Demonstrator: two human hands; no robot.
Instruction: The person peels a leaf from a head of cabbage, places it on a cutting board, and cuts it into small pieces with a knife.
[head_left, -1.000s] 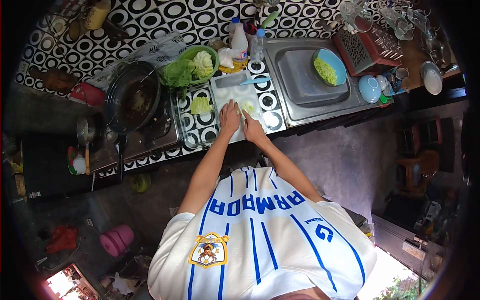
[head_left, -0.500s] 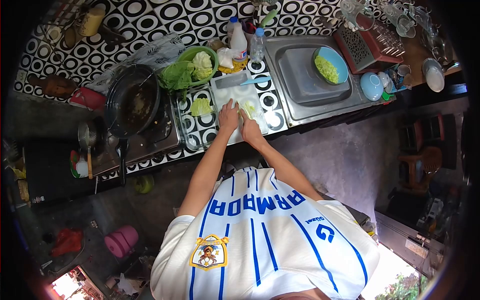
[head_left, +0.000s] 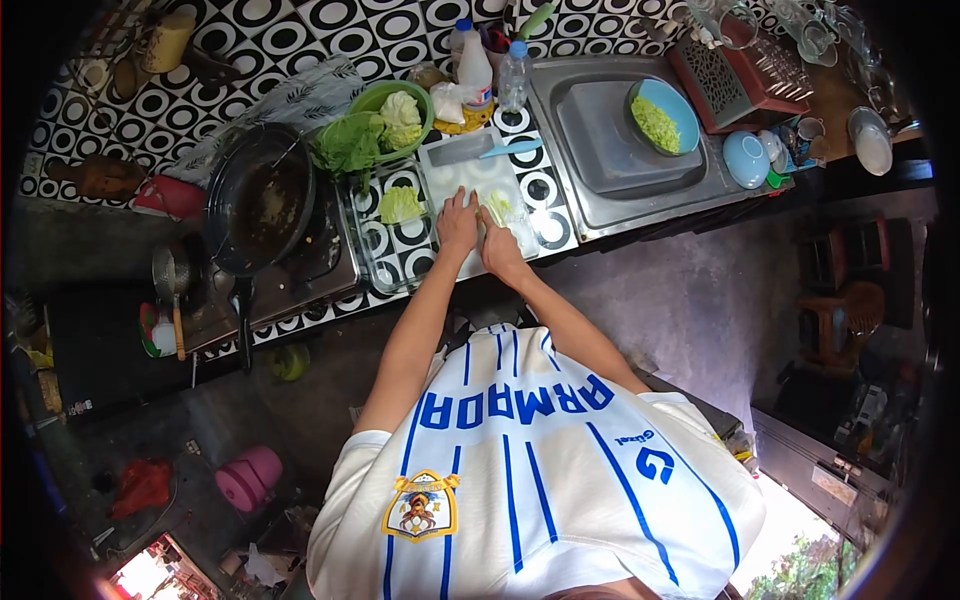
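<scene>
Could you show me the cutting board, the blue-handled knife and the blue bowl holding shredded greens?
Cutting board (head_left: 470, 177): head view, bare upper middle.
Blue-handled knife (head_left: 466, 148): head view, the broad blade.
Blue bowl (head_left: 688, 118): head view, bare inner wall, right side.

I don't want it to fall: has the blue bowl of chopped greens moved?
No. The blue bowl keeps the same place against the metal sink; only the view shifted.

Wall tiles (head_left: 300, 40): black-and-white circles
Board (head_left: 480, 176): white
Cabbage leaf (head_left: 401, 205), left: pale green
Far basket (head_left: 372, 98): green
Sink bowl (head_left: 688, 115): light blue
Shirt (head_left: 485, 480): white, blue stripes
</scene>
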